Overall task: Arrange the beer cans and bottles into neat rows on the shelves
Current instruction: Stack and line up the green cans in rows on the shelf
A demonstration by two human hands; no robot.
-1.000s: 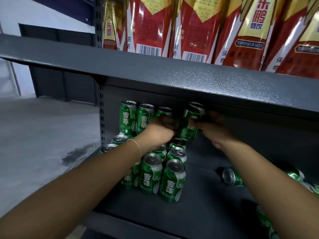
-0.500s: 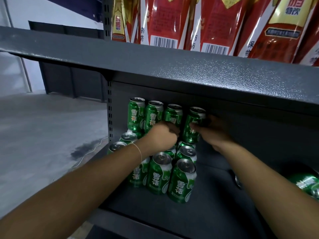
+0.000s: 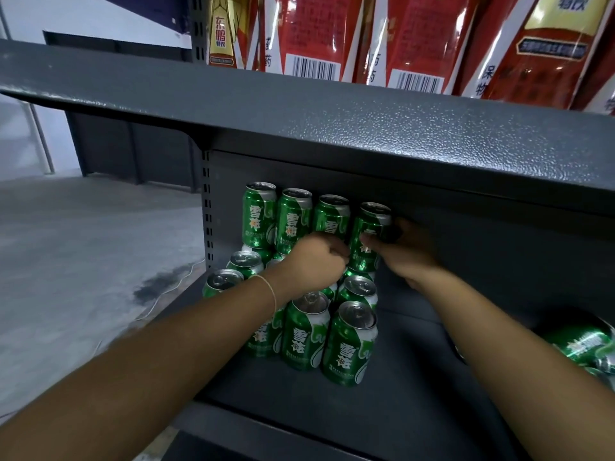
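Under shelf (image 3: 332, 128), hands (image 3: 404, 251) grip can (image 3: 367, 241).

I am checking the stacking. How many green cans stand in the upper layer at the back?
4, side by side on the lower cans: first, second, third, and the rightmost, which both hands touch. None seems hidden.

The person's left hand (image 3: 314, 262) hides several upright green aluminium beer cans (image 3: 357, 289); a toppled green can (image 3: 580, 344) is cut off at the right edge.
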